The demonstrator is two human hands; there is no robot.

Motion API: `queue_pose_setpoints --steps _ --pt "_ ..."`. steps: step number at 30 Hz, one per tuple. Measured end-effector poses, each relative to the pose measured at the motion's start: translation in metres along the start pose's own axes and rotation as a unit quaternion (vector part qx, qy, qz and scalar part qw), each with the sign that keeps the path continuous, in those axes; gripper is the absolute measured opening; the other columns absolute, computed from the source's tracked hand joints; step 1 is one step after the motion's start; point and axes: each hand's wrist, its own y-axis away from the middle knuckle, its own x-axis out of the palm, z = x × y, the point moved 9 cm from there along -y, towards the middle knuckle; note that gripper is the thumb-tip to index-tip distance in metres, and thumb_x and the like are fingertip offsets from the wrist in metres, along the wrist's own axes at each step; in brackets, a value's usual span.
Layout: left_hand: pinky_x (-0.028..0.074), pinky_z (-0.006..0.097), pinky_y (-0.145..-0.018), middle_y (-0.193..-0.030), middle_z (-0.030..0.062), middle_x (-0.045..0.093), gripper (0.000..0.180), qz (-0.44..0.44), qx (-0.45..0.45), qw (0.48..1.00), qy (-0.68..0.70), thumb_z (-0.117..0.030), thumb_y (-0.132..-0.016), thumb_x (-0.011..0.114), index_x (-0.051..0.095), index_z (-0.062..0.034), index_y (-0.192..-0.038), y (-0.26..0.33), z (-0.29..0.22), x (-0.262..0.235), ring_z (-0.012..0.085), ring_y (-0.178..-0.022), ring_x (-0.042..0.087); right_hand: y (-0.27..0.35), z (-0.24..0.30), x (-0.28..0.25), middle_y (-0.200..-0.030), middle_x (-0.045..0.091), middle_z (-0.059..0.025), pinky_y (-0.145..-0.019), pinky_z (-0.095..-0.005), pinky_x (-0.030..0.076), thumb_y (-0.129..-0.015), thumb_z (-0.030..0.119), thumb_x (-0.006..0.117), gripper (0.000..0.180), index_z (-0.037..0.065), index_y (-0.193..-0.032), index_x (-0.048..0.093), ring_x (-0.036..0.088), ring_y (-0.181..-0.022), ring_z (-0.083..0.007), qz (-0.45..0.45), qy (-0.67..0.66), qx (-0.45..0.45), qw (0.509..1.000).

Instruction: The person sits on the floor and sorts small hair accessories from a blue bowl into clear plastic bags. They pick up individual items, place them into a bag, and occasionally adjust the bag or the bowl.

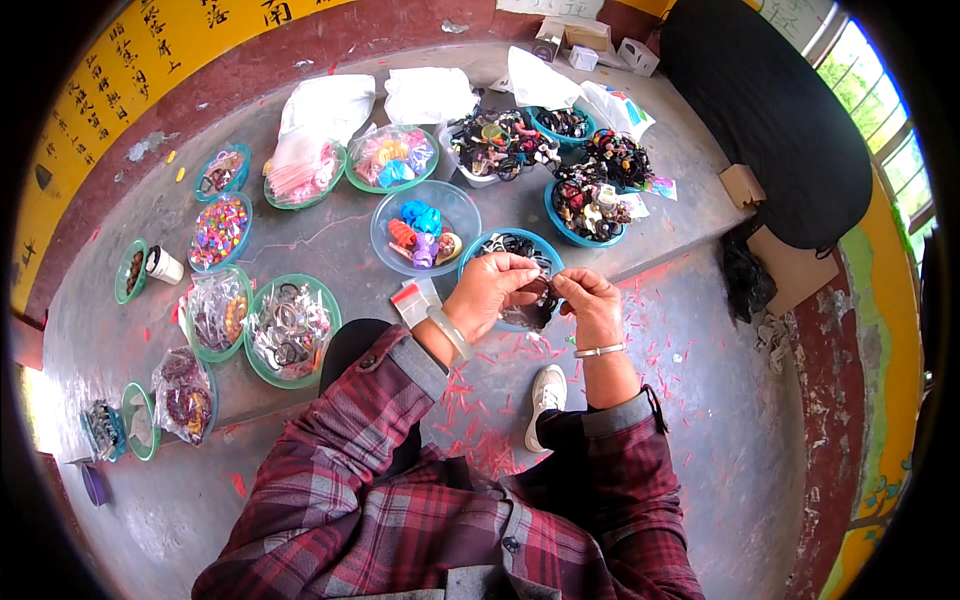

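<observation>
Over a blue bowl [466, 254] of black hair ties [508, 244], my two hands meet with their fingertips close together. My left hand [488, 298] is closed in a pinch, a pale bangle on its wrist. Opposite it, my right hand [592, 306] also pinches, with a light bracelet below. Between them is a thin dark hair tie [541, 287], partly hidden by the fingers. A small clear plastic bag [415, 300] with a red edge lies beside my left wrist. Behind it, a clear bowl [383, 232] holds blue, orange and purple pieces.
Several bowls of hair accessories stand on the raised grey ledge [330, 225], including a green bowl [337, 318] at the left. White bags [430, 95] lie along the back. A black padded object [770, 120] leans at the right. Red scraps [485, 440] litter the floor around my shoe [547, 402].
</observation>
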Motion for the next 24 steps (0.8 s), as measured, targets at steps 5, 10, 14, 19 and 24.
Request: queue_pose_setpoints --steps 5,10,14,19,24 --pt "0.053 0.024 -0.067 -0.089 0.0108 0.060 0.013 0.002 -0.010 1.000 0.019 -0.006 -0.083 0.053 0.056 0.0023 -0.093 0.0015 -0.0004 -0.0007 0.0173 -0.080 0.061 -0.0033 -0.0006 -0.0019 -0.067 0.060 -0.0008 -0.047 -0.0185 0.039 -0.074 0.006 0.065 0.006 0.002 -0.079 0.064 0.051 -0.054 -0.0065 0.008 0.020 -0.020 1.000" --pt "0.053 0.025 -0.068 -0.089 0.0109 0.060 0.014 0.011 -0.015 1.000 0.023 -0.006 -0.083 0.053 0.055 0.0038 -0.093 0.0010 -0.0001 0.0015 0.0178 -0.079 0.061 -0.0030 0.0048 -0.0035 -0.065 0.059 -0.0002 -0.046 -0.0185 0.040 -0.073 0.004 0.065 0.007 0.001 -0.078 0.065 0.050 -0.053 -0.0063 0.012 0.035 -0.037 0.999" --pt "0.053 0.025 -0.071 -0.089 0.0102 0.060 0.015 0.020 -0.014 0.999 0.031 -0.006 -0.083 0.053 0.055 0.0040 -0.094 0.0001 0.0004 0.0029 0.0174 -0.079 0.061 -0.0036 0.0044 -0.0042 -0.066 0.059 -0.0008 -0.047 -0.0187 0.041 -0.072 0.003 0.065 0.008 0.001 -0.079 0.066 0.051 -0.053 -0.0067 0.011 0.017 -0.041 0.999" --pt "0.053 0.025 -0.073 -0.089 0.0101 0.060 0.014 0.037 -0.012 0.998 0.039 -0.005 -0.083 0.053 0.056 0.0035 -0.094 0.0038 -0.0027 0.0055 0.0169 -0.081 0.061 -0.0058 0.0021 -0.0011 -0.068 0.060 -0.0014 -0.049 -0.0188 0.042 -0.072 0.001 0.065 0.009 0.000 -0.081 0.065 0.052 -0.057 -0.0073 0.027 0.014 -0.040 0.999" --pt "0.052 0.026 -0.074 -0.091 0.0106 0.060 0.015 0.037 -0.031 0.998 0.039 -0.004 -0.082 0.054 0.056 0.0038 -0.094 0.0014 0.0018 0.0032 0.0173 -0.081 0.061 -0.0031 0.0028 -0.0002 -0.071 0.060 -0.0014 -0.052 -0.0191 0.042 -0.073 0.000 0.063 0.012 0.000 -0.085 0.066 0.053 -0.060 -0.0081 0.031 -0.002 -0.025 0.999"
